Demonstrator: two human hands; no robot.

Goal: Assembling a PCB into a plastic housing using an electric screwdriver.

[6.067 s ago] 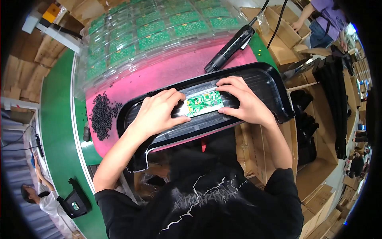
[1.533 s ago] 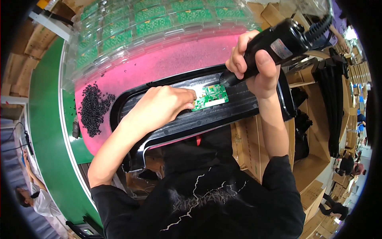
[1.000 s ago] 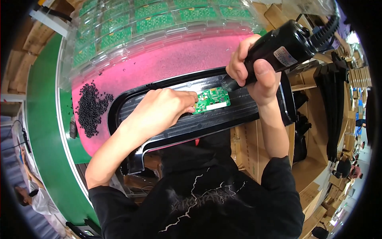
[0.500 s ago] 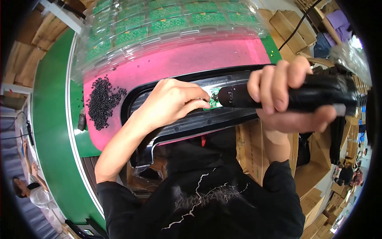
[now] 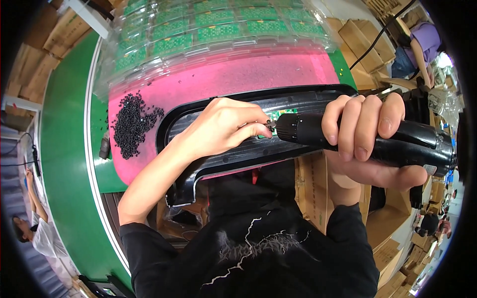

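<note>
My right hand (image 5: 365, 131) is wrapped around a black electric screwdriver (image 5: 417, 141), its nose pointing left. The thumb and forefinger of my left hand (image 5: 226, 125) are pinched together at the screwdriver's tip, on what looks like a small black screw (image 5: 271, 124). Beneath the tip lies a green circuit board (image 5: 290, 112), partly covered by the tool and my fingers. The board sits inside a long black plastic housing (image 5: 233, 158) with a raised, curved rim. A heap of small black screws (image 5: 131, 126) lies left of the housing.
A pink mat (image 5: 213, 77) covers part of the green table (image 5: 64, 164). Clear plastic trays (image 5: 174, 47) of green circuit boards stand at the back. Cardboard boxes (image 5: 367, 47) are on the right. One person (image 5: 422, 47) is at the far right, another (image 5: 44, 233) at the left.
The screwdriver has swung so its back end sits lower, and its tip meets my left fingertips. My left hand has shifted slightly right. The whole view has also moved a little.
</note>
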